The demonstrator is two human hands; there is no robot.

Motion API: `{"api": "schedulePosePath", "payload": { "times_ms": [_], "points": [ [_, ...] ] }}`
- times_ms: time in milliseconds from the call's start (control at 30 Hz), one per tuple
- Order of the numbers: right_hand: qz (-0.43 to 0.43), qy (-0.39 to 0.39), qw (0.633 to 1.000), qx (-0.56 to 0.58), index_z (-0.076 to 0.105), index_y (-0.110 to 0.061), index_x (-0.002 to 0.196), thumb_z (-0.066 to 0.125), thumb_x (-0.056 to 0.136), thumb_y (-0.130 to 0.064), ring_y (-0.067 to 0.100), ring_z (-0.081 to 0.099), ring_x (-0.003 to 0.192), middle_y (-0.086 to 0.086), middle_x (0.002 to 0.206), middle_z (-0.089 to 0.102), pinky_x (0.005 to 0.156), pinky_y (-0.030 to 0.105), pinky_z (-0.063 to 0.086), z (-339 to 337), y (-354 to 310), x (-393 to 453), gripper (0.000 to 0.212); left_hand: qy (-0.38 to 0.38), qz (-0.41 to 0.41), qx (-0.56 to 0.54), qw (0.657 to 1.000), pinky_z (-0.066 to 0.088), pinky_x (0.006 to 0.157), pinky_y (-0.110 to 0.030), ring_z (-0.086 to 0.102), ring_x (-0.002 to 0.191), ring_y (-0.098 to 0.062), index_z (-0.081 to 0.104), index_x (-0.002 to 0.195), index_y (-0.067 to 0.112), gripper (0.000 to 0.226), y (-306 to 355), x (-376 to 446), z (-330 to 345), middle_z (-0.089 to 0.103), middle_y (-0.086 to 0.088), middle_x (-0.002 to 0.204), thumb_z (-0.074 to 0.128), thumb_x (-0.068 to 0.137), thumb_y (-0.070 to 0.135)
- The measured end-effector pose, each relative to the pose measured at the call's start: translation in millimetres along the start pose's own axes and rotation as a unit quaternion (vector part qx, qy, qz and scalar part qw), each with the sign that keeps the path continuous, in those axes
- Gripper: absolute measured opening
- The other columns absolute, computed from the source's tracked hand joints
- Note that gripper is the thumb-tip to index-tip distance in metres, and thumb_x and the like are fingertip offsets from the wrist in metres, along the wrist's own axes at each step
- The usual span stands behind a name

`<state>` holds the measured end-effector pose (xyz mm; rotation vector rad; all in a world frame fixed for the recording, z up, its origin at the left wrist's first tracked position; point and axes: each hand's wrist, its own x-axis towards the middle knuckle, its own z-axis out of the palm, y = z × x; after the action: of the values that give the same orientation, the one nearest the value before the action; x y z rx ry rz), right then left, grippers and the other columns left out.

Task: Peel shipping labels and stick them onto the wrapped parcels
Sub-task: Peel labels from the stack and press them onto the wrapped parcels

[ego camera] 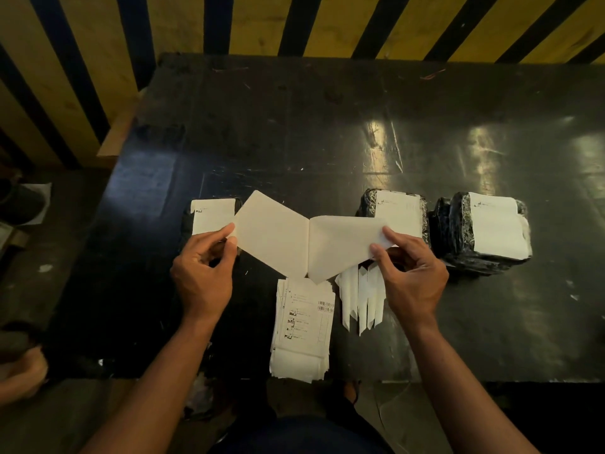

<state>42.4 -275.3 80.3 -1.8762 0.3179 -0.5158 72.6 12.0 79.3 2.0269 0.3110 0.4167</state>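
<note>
Standing right by the dark, scuffed black desk (pixel 294 126) here. The left hand (pixel 201 273) is pinching the left corner of a pale cream label sheet (pixel 271 237), and the right hand (pixel 414 276) is pinching the corner of the thin white layer (pixel 340 247) that's peeled open from it, so the two halves spread like a book above the desk.

Right under that sits a messy stack of printed white shipping labels (pixel 301 329) near the desk's front edge, with a fan of narrow white backing strips (pixel 360 299) just beside it.

Three black-wrapped parcels already have white labels on: one behind the left hand (pixel 212 214), one behind the right hand (pixel 397 208), one farther right (pixel 487 234).
</note>
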Motion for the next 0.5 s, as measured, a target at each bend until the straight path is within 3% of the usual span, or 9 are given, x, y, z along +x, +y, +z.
{"api": "schedulePosePath", "payload": {
  "times_ms": [133, 300, 500],
  "points": [
    [-0.015, 0.017, 0.999, -0.034, 0.073, -0.011, 0.122, 0.083, 0.085, -0.010, -0.002, 0.070, 0.084, -0.005, 0.108, 0.071, 0.082, 0.014, 0.059, -11.2, 11.6, 2.6, 0.039, 0.020, -0.012, 0.031, 0.999, 0.060, 0.083, -0.022, 0.070, 0.097, -0.008, 0.072, 0.123, 0.017, 0.028, -15.3, 11.3, -11.6, 0.070, 0.003, 0.116, 0.071, 0.095, 0.014],
    [-0.008, 0.030, 0.997, -0.072, 0.074, -0.010, 0.121, 0.082, 0.086, -0.010, 0.000, 0.069, 0.081, 0.001, 0.108, 0.072, 0.080, 0.009, 0.055, -24.7, 28.1, 8.2, 0.036, -0.002, -0.013, 0.057, 0.998, 0.055, 0.079, -0.006, 0.067, 0.094, -0.002, 0.072, 0.123, 0.018, 0.028, -23.0, 16.4, -20.6, 0.069, 0.003, 0.119, 0.070, 0.096, 0.013],
    [0.001, -0.062, 0.991, -0.120, 0.076, -0.013, 0.117, 0.081, 0.086, -0.005, 0.006, 0.067, 0.078, -0.002, 0.101, 0.072, 0.078, 0.018, 0.059, -20.5, 56.6, 1.5, 0.033, -0.078, 0.019, 0.028, 0.996, 0.058, 0.081, -0.013, 0.070, 0.097, -0.005, 0.074, 0.120, 0.021, 0.027, -18.5, -1.5, -4.2, 0.071, 0.005, 0.117, 0.072, 0.094, 0.012]
  ]
}}
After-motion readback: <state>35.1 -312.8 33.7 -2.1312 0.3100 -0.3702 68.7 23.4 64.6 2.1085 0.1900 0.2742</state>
